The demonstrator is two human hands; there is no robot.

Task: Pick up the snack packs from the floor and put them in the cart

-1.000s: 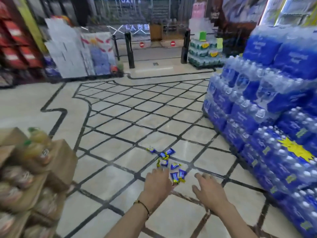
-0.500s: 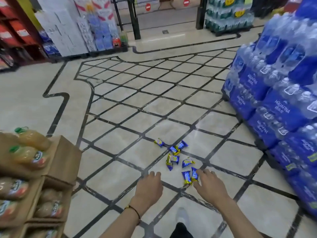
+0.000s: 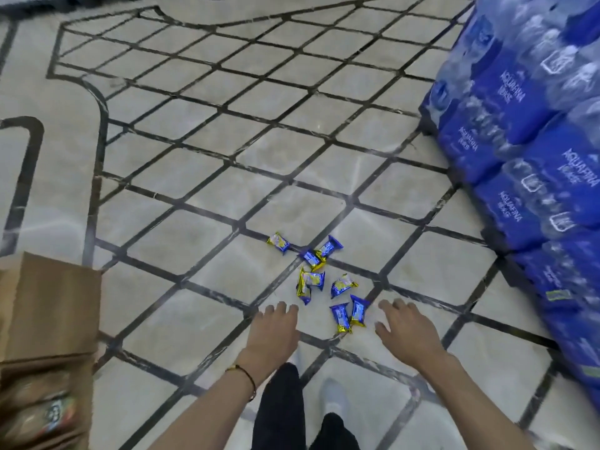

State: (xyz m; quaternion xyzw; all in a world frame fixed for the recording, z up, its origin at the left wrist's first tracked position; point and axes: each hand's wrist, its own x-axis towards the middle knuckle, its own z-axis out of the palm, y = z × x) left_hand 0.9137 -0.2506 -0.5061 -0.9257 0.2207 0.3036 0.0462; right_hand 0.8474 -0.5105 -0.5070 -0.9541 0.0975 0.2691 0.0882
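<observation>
Left hand (image 3: 274, 329) and right hand (image 3: 407, 329) are spread wide, holding nothing, beside the nearest snacks (image 3: 314, 278). Eight blue and yellow snacks lie on the floor (image 3: 194, 190). Blue water packs (image 3: 535, 177) say AQUAFINA

Glossy foil-like wrappers are seen on snack packs (image 3: 313, 280) strewn across a polished, reflective stone-look floor (image 3: 201, 177); bottled-water packs (image 3: 532, 164) are sheathed in shiny plastic film, beside matt brown cardboard (image 3: 48, 306).

The snack packs (image 3: 313, 280) lie scattered on the floor (image 3: 194, 190), just ahead of and between the left hand (image 3: 274, 329) and right hand (image 3: 409, 329) — cardboard box (image 3: 48, 303) at the far left, stacked water packs (image 3: 526, 164) to the right.
</observation>
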